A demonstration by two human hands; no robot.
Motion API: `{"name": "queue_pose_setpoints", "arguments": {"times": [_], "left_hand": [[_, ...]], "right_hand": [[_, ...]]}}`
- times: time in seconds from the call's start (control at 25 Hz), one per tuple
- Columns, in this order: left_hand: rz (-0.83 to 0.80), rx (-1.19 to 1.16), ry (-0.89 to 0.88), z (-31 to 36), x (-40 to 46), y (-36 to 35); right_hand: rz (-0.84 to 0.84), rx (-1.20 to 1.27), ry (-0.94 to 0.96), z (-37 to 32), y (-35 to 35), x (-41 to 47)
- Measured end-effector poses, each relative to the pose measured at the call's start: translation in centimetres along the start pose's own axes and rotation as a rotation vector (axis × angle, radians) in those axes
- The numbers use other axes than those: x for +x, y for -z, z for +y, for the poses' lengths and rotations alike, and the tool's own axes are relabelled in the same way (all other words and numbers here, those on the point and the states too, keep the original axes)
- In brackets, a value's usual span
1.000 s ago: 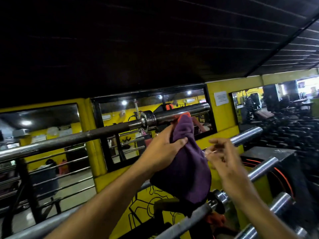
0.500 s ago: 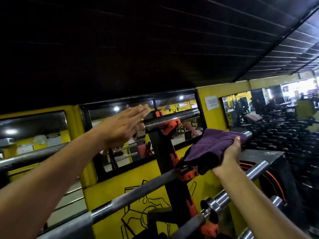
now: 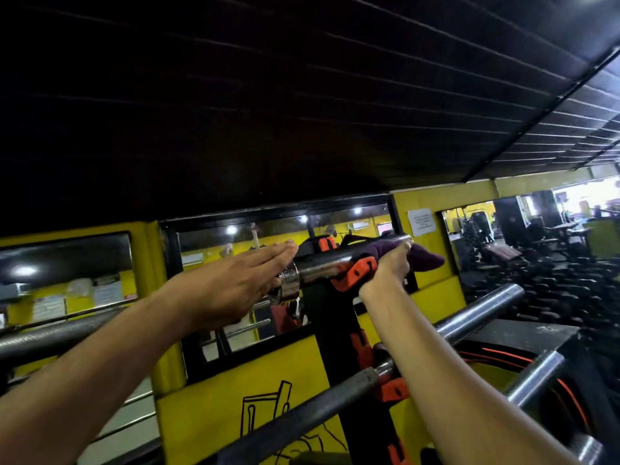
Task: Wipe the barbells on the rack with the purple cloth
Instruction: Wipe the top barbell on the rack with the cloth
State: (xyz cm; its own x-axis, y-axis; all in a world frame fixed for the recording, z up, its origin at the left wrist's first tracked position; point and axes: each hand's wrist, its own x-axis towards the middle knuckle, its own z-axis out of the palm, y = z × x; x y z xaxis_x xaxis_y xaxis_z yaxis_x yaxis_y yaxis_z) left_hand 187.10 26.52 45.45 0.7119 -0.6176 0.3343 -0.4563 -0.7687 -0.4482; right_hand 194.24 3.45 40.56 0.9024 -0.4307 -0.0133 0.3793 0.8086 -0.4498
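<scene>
Purple cloth wraps top barbell, right hand clenching it.

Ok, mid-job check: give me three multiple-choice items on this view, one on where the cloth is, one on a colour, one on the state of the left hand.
1. Where is the purple cloth?
A. On the top chrome barbell sleeve
B. On the floor
C. On the lowest bar

2. What colour are the plastic rack hooks?
A. Blue
B. Orange
C. White

3. How is the left hand?
A. Fist around a bar
B. Flat, fingers straight
C. Pinching the cloth

Answers:
1 A: the right hand holds the purple cloth on the top chrome barbell sleeve.
2 B: the hook under that sleeve is orange.
3 B: the left hand is flat by the collar.
</scene>
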Motion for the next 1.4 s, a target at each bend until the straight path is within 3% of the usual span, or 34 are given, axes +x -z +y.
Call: {"name": "queue_pose_setpoints", "arguments": {"times": [0.12,0.16,0.32,0.48,0.72,0.8,0.92,1.12,1.24,1.32,1.4], "left_hand": [[0.014,0.006,-0.024,-0.5,0.2,-0.4],[0.012,-0.001,-0.021,-0.6,0.1,-0.4],[0.004,0.031,-0.025,-0.5,0.2,-0.4],[0.0,0.028,-0.034,-0.9,0.5,-0.7],[-0.02,0.043,-0.025,-0.8,0.5,-0.6],[-0.009,0.039,-0.04,-1.1,0.5,-0.7],[-0.02,0.021,-0.03,-1.2,0.6,-0.7],[-0.034,0.026,0.009,-0.2,-0.1,0.2],[0.058,0.023,0.077,-0.4,-2.7,0.8],[0.083,0.015,0.109,-1.5,-5.9,0.4],[0.061,0.07,0.118,-2.4,-8.9,0.1]], "right_hand": [[-0.032,-0.085,0.025,0.5,0.5,1.2],[-0.029,0.004,0.048,0.3,0.6,3.3],[0.115,0.061,0.062,1.0,1.2,15.2],[-0.037,0.006,-0.02,1.8,0.7,5.0],[0.042,0.025,0.113,-0.7,1.0,8.3],[-0.011,0.0,0.079,0.4,1.1,7.6],[-0.12,-0.223,0.05,2.7,2.4,4.9],[-0.231,-0.622,0.274,0.2,7.0,2.3],[-0.315,-0.398,0.229,-0.8,11.0,-2.7],[-0.369,-0.236,0.04,-0.4,13.2,-6.7],[-0.429,-0.245,-0.081,1.7,13.5,-8.9]]}}
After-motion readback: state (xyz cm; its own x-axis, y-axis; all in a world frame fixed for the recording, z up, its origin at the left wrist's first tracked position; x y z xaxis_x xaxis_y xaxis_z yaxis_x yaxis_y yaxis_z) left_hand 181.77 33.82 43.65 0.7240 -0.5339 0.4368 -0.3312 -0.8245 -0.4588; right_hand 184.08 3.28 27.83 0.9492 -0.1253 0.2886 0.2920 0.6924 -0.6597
